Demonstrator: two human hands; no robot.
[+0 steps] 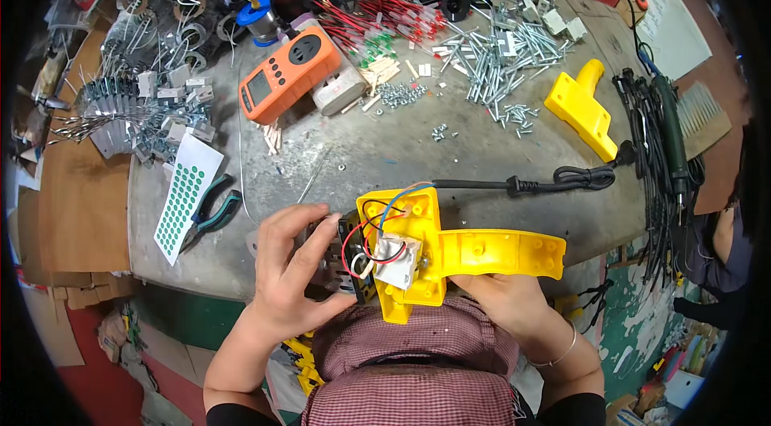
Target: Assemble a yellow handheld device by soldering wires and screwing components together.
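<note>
Close to the table's near edge, my right hand [507, 302] holds a yellow plastic housing half [499, 252] from below, under its handle. Its hollow inside faces up. A white block-shaped part [396, 262] sits in the body, with red, black, blue and white wires around it. My left hand [291, 272], thumb and fingers apart, grips a black slotted metal part [347, 259] against the housing's left side. Much of that part is hidden by the hand. From the housing's top a black power cord [482, 184] runs right to a coiled bundle [590, 178].
Farther right lies another yellow housing half [580, 111]. Screws [494, 65], red wires [377, 12] and an orange meter [289, 75] are at the back. Pliers [215, 213] and a green-dotted sheet [187, 197] lie left. A screwdriver [671, 133] hangs right beside black cords [640, 137].
</note>
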